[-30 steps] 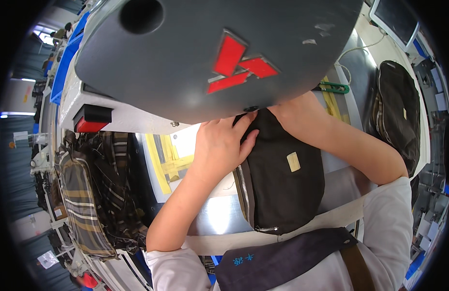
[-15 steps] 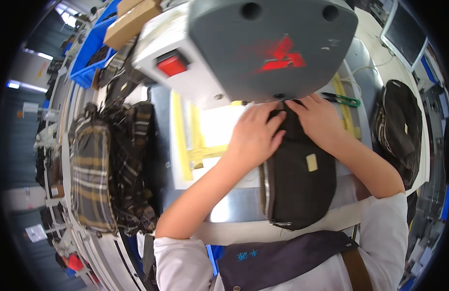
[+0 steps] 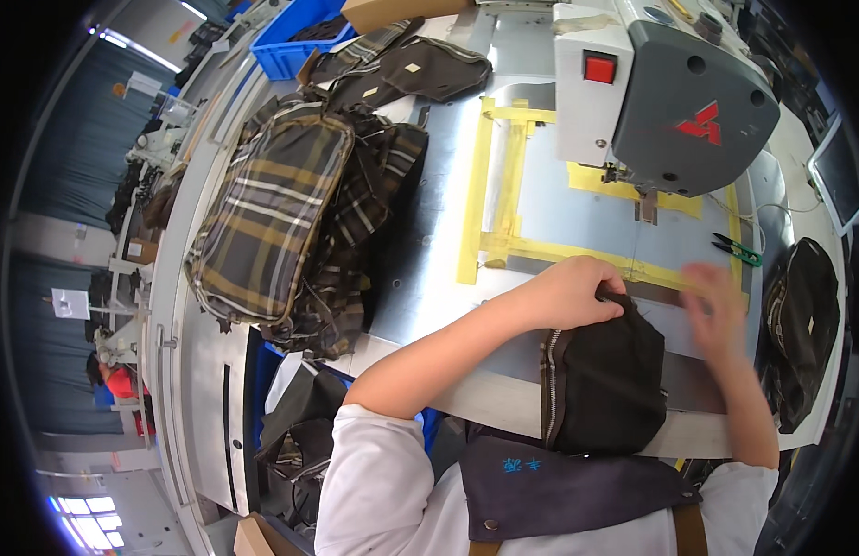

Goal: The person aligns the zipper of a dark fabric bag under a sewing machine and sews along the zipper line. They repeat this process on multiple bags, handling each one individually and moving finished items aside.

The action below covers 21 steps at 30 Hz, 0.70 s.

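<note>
A dark brown fabric pouch (image 3: 607, 385) with a metal zipper along its left side lies at the table's front edge, its lower end close to my apron. My left hand (image 3: 578, 295) has its fingers closed on the pouch's far end. To the right of the pouch and apart from it, my right hand (image 3: 717, 320) is raised, its fingers smeared by motion. Beyond my hands stands the grey and white head of a sewing machine (image 3: 693, 111), with its needle area over a metal plate framed in yellow tape (image 3: 559, 248).
Plaid fabric pieces (image 3: 272, 208) are piled at the left, with dark panels (image 3: 439, 69) behind them. A blue bin (image 3: 295, 42) stands at the back left. Green-handled thread snips (image 3: 746, 252) lie at the right, near another dark pouch (image 3: 800, 334).
The pouch has come away from under the machine head toward me, with my left hand on it. My right hand has let go of it and moved right.
</note>
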Available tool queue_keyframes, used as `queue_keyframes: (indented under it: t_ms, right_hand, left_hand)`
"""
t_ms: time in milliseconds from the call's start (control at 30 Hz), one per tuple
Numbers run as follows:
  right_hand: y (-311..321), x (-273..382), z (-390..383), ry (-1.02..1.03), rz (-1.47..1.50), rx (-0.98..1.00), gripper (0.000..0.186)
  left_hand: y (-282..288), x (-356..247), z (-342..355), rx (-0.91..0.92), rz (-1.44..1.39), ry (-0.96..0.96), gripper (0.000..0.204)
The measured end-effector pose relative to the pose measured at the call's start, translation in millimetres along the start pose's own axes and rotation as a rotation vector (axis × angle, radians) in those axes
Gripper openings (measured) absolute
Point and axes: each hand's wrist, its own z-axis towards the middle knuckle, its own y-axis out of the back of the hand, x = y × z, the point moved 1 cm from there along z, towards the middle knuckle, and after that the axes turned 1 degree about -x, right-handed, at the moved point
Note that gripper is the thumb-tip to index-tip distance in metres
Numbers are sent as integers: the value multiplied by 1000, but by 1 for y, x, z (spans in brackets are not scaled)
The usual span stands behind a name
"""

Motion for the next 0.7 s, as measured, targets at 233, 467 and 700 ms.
queue_keyframes:
  t_ms: [233,467,700]
  right_hand:
    - [29,-87,-20,-184,-348,122,22]
    - [38,-89,-8,-132,-284,111,24]
    - [29,-97,-15,-233,-384,73,24]
  left_hand:
    - [-3,7,9,-4,-23,-93,25]
    - [0,17,8,-5,-104,-151,24]
    - [0,16,10,-4,-92,-135,24]
